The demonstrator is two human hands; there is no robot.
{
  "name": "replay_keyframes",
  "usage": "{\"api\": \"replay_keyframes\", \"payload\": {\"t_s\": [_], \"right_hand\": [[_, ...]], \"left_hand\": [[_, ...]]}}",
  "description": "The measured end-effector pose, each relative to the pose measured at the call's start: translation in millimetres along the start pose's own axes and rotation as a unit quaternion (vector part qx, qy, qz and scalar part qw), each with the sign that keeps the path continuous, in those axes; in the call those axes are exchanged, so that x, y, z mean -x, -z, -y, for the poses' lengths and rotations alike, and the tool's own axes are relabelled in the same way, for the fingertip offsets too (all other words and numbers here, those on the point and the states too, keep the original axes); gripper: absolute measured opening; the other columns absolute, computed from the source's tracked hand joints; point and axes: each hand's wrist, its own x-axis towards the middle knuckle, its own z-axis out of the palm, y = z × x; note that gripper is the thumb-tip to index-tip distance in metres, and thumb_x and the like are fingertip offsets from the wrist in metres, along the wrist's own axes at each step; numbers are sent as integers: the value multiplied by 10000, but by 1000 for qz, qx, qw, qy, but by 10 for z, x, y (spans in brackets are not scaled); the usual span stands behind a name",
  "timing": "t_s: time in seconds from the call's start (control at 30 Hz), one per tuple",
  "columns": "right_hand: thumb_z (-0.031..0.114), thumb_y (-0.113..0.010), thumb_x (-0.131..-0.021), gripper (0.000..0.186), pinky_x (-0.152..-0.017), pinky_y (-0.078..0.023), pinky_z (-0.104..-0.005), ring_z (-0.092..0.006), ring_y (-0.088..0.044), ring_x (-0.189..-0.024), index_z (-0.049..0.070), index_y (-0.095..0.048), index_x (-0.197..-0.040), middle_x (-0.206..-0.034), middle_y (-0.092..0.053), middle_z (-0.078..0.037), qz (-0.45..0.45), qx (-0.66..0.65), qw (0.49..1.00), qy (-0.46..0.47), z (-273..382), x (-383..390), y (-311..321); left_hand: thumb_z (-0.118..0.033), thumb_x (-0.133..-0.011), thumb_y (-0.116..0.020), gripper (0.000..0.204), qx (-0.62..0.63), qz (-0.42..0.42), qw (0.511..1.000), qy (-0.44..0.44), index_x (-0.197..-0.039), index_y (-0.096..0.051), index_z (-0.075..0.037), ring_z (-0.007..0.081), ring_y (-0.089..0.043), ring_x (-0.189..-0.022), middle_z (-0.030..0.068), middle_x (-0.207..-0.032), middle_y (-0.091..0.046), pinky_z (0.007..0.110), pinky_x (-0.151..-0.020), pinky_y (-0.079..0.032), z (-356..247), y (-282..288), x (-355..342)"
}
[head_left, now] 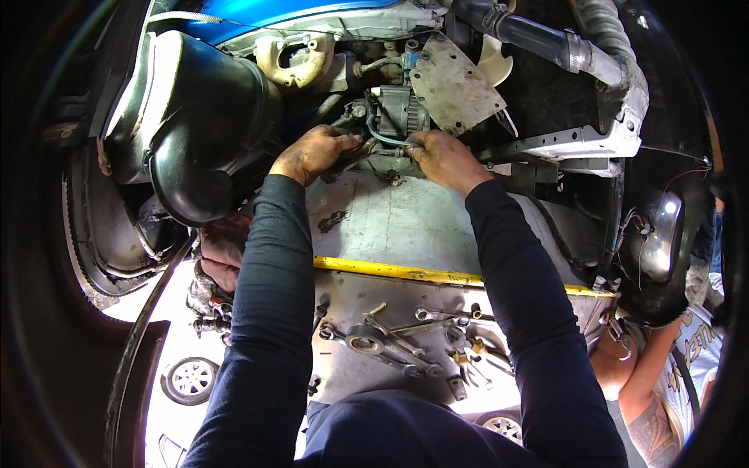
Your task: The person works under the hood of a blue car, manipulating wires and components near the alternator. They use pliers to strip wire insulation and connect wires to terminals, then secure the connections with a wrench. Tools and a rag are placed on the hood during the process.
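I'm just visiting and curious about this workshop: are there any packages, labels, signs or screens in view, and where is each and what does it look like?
No packages, signs or screens show.
Printed shirt: lower right edge, worn by another person; pale fabric with dark lettering, partly cut off.
Otherwise only bare parts: the left hand and right hand work at a grey engine unit, with loose wrenches on a metal tray below.

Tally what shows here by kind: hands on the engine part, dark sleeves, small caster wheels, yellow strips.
Hands on the engine part: 2, left hand and right hand
Dark sleeves: 2
Small caster wheels: 2, the second partly hidden
Yellow strip: 1
Total: 7
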Motion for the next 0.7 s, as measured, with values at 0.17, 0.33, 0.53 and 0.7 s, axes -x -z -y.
{"api": "replay_keyframes", "payload": {"t_s": [0.17,0.33,0.53,0.7], "right_hand": [[249,-578,-992,339,-903,-520,-477,-432,-664,-1037,-8,-685,-1185,-1064,-706,-265,25,-9,1000,-5,11,-9,108],[242,-548,-1005,351,-916,-519,-471,-432,-660,-1057,-5,-667,-1223,-1095,-701,-268,37,-26,998,-46,15,-29,103],[262,-650,-931,404,-929,-523,-468,-415,-666,-1069,2,-654,-1240,-1105,-702,-269,34,18,999,-27,78,11,117],[281,-769,-821,350,-852,-554,-475,-383,-704,-973,21,-702,-1046,-1000,-721,-228,-105,117,987,27,350,123,117]], "left_hand": [[-297,-953,-718,384,52,-15,998,-22,-1179,-734,12,148,-655,-937,72,-1082,-749,295,-880,-509,23,-43,-87],[-358,-957,-734,427,81,-53,995,-3,-1151,-741,22,136,-650,-910,80,-1040,-754,275,-840,-504,12,-126,-153],[-354,-980,-680,399,56,-19,996,67,-1148,-752,1,189,-694,-885,113,-1072,-766,321,-809,-530,-25,-174,-100],[-330,-995,-657,389,94,33,994,36,-1188,-740,-3,185,-680,-1003,112,-1190,-744,315,-878,-524,27,-198,-141]]}}
